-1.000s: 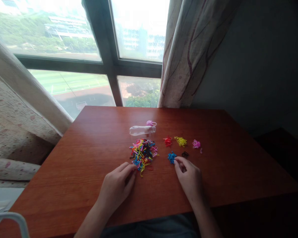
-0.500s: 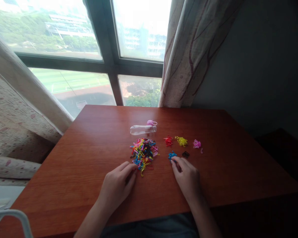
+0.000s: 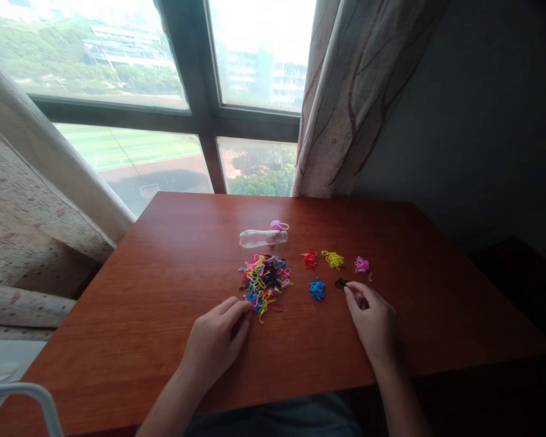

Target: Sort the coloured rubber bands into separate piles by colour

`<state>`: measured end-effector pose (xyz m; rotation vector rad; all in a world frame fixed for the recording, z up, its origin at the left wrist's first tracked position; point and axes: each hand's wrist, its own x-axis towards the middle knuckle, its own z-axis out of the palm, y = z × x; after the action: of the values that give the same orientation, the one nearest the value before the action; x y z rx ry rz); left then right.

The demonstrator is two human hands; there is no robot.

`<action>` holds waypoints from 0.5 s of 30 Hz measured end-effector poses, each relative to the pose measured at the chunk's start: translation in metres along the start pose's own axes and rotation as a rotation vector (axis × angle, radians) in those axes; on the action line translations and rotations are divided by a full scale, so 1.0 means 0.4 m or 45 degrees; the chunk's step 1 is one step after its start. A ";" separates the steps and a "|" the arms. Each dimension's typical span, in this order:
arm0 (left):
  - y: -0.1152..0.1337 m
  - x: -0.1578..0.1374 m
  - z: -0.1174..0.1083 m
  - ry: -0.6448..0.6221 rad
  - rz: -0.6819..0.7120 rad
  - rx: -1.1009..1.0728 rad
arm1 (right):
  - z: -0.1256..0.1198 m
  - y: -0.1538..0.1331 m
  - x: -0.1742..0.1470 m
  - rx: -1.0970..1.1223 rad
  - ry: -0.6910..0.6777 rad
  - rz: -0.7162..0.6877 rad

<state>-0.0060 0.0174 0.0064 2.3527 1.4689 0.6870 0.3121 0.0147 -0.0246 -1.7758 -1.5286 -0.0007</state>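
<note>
A mixed heap of small coloured plastic stitch markers (image 3: 264,276) lies mid-table. At the heap's near left edge, my left hand (image 3: 218,334) rests with its fingers closed in a pinch; whatever is between them is hidden. My right hand (image 3: 372,318) pinches thumb and forefinger together right beside a little black group of markers (image 3: 341,283); what the fingertips hold is too small to tell. Around it sit single-colour piles: blue markers (image 3: 317,289), red markers (image 3: 309,258), yellow markers (image 3: 333,260) and pink markers (image 3: 361,264).
Behind the heap a clear plastic bottle (image 3: 262,238) lies on its side, with a pink looped cap (image 3: 279,225) just past it. The brown wooden table (image 3: 131,315) reaches to a window between curtains (image 3: 332,121). A white curved tube (image 3: 40,397) stands at lower left.
My right hand has moved right, from the blue pile to the black group, leaving the blue pile in full view. My left hand has stayed at the mixed heap.
</note>
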 end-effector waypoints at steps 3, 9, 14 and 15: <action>0.001 0.000 -0.001 0.007 0.009 0.004 | 0.000 0.011 0.006 -0.026 -0.027 0.016; -0.001 -0.001 0.000 0.004 0.019 0.001 | -0.004 -0.025 -0.013 0.049 -0.020 0.017; 0.016 0.006 0.007 0.032 0.004 0.026 | 0.022 -0.115 -0.053 0.231 -0.282 -0.112; 0.023 0.010 0.009 0.043 0.004 0.045 | 0.030 -0.134 -0.061 0.259 -0.330 -0.148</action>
<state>0.0046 0.0168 0.0085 2.3817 1.5037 0.7103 0.2549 -0.0004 -0.0153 -1.5693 -1.7462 0.3275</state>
